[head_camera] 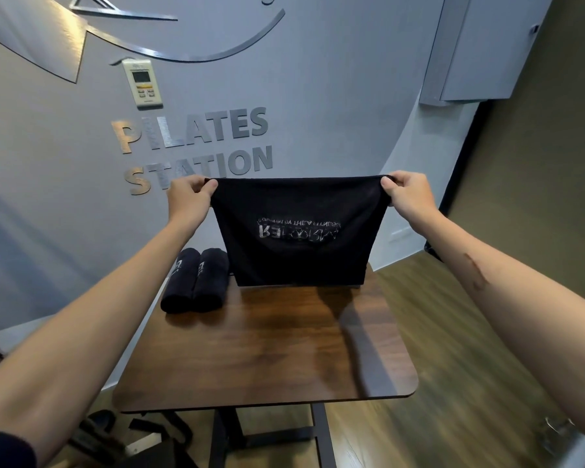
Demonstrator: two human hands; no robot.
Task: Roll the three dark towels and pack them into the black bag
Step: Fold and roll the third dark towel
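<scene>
Above the far edge of the bench (267, 359), the third towel (298, 231) is hanging flat, its printed lettering upside down. The left hand (191, 194) is pinching its 10 o'clock corner and the right hand (407, 190) its 2 o'clock corner. Two rolled towels (195, 280) are lying side by side at 9 o'clock. Lowering it squarely, with the top edge kept taut and level, should make a tight roll easier. Dark shapes under the bench at 7 o'clock could be the bag; I cannot tell.
</scene>
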